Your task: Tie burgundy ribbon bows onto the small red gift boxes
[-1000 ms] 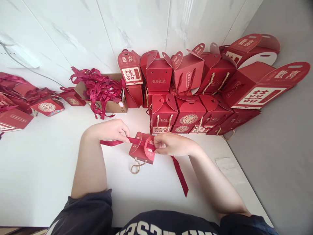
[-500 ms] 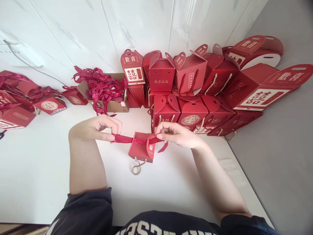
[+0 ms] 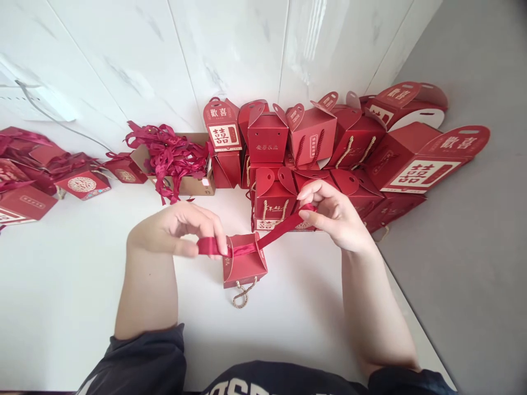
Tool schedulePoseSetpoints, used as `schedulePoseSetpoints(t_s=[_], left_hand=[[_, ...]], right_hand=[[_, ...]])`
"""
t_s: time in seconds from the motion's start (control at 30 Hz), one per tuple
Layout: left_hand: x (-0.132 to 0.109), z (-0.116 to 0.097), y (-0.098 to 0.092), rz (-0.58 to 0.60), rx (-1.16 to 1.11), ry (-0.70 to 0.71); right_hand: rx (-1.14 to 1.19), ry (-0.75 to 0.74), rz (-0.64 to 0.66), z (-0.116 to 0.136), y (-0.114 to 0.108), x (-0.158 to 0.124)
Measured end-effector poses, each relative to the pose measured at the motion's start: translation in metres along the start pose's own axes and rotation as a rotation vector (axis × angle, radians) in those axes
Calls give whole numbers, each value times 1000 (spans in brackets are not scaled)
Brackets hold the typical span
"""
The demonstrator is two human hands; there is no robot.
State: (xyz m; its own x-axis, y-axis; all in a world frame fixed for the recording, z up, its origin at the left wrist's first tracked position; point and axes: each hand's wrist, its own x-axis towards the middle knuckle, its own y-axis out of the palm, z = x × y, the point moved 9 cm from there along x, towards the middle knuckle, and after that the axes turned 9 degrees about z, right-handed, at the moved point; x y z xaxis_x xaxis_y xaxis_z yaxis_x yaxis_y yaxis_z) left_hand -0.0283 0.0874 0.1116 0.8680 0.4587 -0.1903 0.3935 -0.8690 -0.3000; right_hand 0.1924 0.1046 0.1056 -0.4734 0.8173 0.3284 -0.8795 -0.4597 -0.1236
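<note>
A small red gift box (image 3: 244, 267) with a gold rope handle (image 3: 242, 295) stands on the white table (image 3: 74, 296) in front of me. A red ribbon (image 3: 280, 229) runs through its top. My left hand (image 3: 185, 227) pinches the ribbon's left end right beside the box. Up and to the right of the box, my right hand (image 3: 335, 214) pinches the other end and holds it taut.
A stack of red gift boxes (image 3: 313, 148) lines the wall behind the small box. A cardboard box with loose red ribbons (image 3: 173, 156) sits to their left. More red boxes (image 3: 49, 181) lie at the far left. The table edge runs diagonally at the right, grey floor (image 3: 473, 274) beyond.
My right hand has risen and moved right, drawing the ribbon tight through the box top. My left hand has moved closer to the box. The loose ribbon tail no longer hangs down.
</note>
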Motion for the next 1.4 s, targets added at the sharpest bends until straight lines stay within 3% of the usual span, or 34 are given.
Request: schedulePoseSetpoints(t_s=[0.13,0.27,0.37,0.43,0.6,0.7,0.8,0.93,1.13,1.4], left_hand=[[10,-22,30,209,39,96],[11,-33,39,166,136,191],[11,-49,37,9,200,335],[13,-60,30,-157,220,386],[18,-66,6,-682,115,301],[23,-65,3,-811,34,277],[29,-65,4,-854,-33,296],[33,-70,4,-898,-151,436],[40,-58,0,-902,-416,566],[45,-53,0,-902,-489,592]], right_hand=[[-14,-80,-132,10,-11,-4],[-22,-155,-254,20,-16,-9],[-12,-181,-318,27,-16,-12],[-5,-190,-339,31,-14,-14],[24,-179,-337,36,-1,-11],[55,-180,-344,39,7,-6],[77,-213,-354,46,15,-1],[97,-268,-358,55,24,3],[169,-265,-321,51,36,6],[219,-262,-299,44,41,11]])
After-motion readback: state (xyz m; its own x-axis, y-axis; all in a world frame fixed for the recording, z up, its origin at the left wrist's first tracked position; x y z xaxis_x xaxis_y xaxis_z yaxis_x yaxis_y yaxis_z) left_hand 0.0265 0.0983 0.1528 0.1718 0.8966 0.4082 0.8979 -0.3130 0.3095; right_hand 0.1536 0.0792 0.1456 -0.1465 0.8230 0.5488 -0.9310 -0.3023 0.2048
